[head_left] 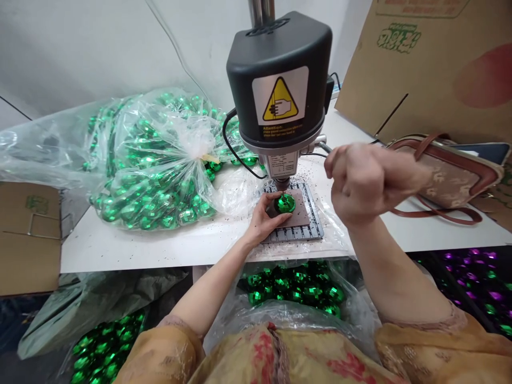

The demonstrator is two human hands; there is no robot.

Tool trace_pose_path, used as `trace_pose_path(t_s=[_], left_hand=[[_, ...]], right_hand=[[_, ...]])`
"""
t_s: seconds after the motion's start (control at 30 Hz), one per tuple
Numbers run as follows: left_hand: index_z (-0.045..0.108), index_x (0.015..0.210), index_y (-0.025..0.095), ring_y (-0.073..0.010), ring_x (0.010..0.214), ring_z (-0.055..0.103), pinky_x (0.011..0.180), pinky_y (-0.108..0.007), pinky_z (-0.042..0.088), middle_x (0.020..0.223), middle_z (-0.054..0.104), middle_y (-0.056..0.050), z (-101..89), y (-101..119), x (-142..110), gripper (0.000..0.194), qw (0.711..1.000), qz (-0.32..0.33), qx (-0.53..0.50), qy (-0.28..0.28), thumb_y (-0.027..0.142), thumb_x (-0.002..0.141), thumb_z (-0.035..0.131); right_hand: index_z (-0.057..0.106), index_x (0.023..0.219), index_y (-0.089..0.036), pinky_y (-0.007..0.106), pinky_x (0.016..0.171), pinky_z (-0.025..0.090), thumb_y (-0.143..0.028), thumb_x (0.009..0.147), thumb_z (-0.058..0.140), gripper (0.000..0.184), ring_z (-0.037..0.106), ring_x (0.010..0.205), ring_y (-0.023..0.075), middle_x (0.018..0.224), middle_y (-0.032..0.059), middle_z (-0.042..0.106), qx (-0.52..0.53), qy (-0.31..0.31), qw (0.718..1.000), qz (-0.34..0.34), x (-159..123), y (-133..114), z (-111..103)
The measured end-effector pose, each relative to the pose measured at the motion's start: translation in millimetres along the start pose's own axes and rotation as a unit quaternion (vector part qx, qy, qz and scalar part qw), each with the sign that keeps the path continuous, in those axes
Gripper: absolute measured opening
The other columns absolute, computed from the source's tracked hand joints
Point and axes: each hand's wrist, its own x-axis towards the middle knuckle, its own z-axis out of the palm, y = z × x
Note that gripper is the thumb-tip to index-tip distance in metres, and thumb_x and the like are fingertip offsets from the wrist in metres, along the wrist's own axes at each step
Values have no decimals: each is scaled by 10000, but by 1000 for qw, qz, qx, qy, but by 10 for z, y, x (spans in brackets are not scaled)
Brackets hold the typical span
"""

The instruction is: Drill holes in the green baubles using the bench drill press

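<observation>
Left hand (pixel 264 217) grasps the green faceted ball (pixel 286 203), index finger at its far edge and thumb at its near edge, probably to keep a round piece from rolling or spinning. The ball sits at the fingertips, palm to its left, top facet exposed, directly below the drill press (pixel 280 80) chuck (pixel 282 184); whether the bit touches it cannot be told. Under it, a brown board (pixel 301 220) lies on the slotted metal base (pixel 317 230), presumably as backing to spare the metal. Right hand (pixel 362 178) is raised and clenched, apparently around the feed lever (pixel 322 142), well apart from the ball; its contact is partly hidden. More green balls (pixel 296 285) lie in plastic near the lap, likely there for easy reach.
</observation>
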Motion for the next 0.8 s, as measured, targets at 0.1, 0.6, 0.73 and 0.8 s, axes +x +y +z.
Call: trace_pose_path(t_s=[0.1, 0.6, 0.73, 0.8], left_hand=[[574, 1164, 200, -247, 1154, 657, 1021, -421, 515, 1211, 685, -107, 22, 78, -7, 525, 999, 18, 28, 28, 396, 761, 848], [603, 1308, 223, -292, 1010, 664, 860, -384, 522, 1246, 669, -124, -257, 251, -1657, 376, 742, 79, 490, -452, 231, 933, 577], [578, 1346, 190, -278, 997, 686, 853, -370, 537, 1349, 631, -164, -275, 330, -1631, 427, 734, 82, 497, -456, 302, 936, 610], [624, 1262, 195, -233, 958, 687, 823, -342, 545, 1300, 669, -139, -344, 458, -1480, 327, 774, 161, 438, -429, 271, 951, 558]], right_hand=[[342, 494, -196, 243, 402, 240, -149, 877, 593, 460, 314, 381, 38, 429, -67, 292, 60, 52, 997, 9, 273, -117, 129], [376, 549, -231, 294, 437, 206, -173, 911, 558, 409, 337, 387, 66, 454, -61, 310, 73, 40, 995, 56, 443, -136, 205], [408, 527, -207, 290, 429, 218, -181, 904, 567, 411, 329, 387, 55, 435, -65, 342, 63, 43, 995, 59, 431, -131, 200], [420, 514, -198, 280, 420, 211, -183, 902, 569, 415, 325, 378, 45, 427, -68, 338, 55, 49, 996, 57, 426, -119, 202]])
